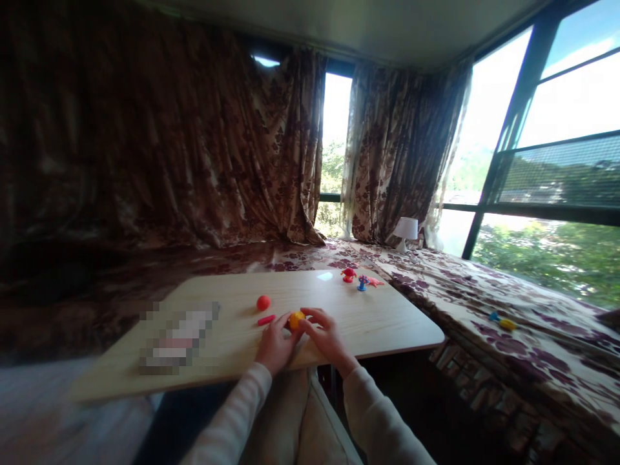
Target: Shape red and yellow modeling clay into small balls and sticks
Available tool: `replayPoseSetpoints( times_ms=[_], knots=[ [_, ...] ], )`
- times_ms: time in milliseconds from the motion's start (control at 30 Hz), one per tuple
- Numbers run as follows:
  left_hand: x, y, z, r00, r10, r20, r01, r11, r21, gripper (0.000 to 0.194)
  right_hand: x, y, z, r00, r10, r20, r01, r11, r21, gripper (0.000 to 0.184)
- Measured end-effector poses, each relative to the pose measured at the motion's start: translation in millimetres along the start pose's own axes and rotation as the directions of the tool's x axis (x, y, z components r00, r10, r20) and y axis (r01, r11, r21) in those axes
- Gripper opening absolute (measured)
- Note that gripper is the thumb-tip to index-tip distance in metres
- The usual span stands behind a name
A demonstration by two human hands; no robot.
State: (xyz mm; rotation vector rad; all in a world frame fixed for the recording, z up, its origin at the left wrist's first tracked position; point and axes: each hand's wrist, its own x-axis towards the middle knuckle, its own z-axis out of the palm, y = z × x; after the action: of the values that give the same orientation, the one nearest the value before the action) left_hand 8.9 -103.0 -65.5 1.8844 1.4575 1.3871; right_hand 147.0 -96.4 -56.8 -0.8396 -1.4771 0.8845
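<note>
Between my two hands, near the front edge of the wooden table [227, 290], is a small yellow-orange lump [296, 320] that looks like modelling clay. My left hand [279, 342] grips it from the left side with bent fingers. From the right, my right hand [325, 332] closes on the same lump with thumb and fingers. Just left of my left hand lies a short pink stick [266, 320]. A red-orange ball [263, 303] rests a little behind that stick. The undersides of the lump and some fingertips are hidden.
Toward the table's back right stand a red figure [348, 275] and a blue-purple figure [363, 283], with a flat pink-red piece [375, 282] beside them. A blurred-out flat object [179, 339] lies at the left. Beyond are a white lamp [405, 231] and a blue-and-yellow item [506, 323] on patterned cloth.
</note>
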Motion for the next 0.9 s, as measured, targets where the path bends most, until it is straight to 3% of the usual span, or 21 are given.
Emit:
replayPoseSetpoints(
  times_ms=[300, 467, 567, 767, 900],
  knots=[
    [-2, 1, 1.0, 0.998, 0.056, 0.035, -0.059, 0.994, 0.094, 0.034, -1, 5, 0, 0.996, -0.089, -0.012, 0.088, 0.995, -0.053, 0.026],
    [-2, 1, 1.2, 0.999, 0.048, 0.009, -0.048, 0.998, 0.038, 0.034, 2, -5, -2, 0.999, 0.024, 0.026, -0.023, 0.999, -0.034, 0.035],
    [-3, 3, 1.5, 0.999, 0.039, 0.025, -0.04, 0.999, 0.035, 0.036, 0, -8, 2, 0.999, 0.023, 0.023, -0.021, 0.997, -0.078, 0.035],
    [-5, 6, 2.0, 0.996, 0.082, 0.039, -0.089, 0.967, 0.237, 0.042, -3, -8, 4, 0.993, -0.071, 0.092, 0.082, 0.989, -0.119, 0.03],
    [-5, 10, -0.1, 0.991, 0.115, 0.074, -0.13, 0.955, 0.265, 0.039, -1, -7, 1, 0.993, -0.052, 0.11, 0.062, 0.994, -0.089, 0.034]
  ],
)
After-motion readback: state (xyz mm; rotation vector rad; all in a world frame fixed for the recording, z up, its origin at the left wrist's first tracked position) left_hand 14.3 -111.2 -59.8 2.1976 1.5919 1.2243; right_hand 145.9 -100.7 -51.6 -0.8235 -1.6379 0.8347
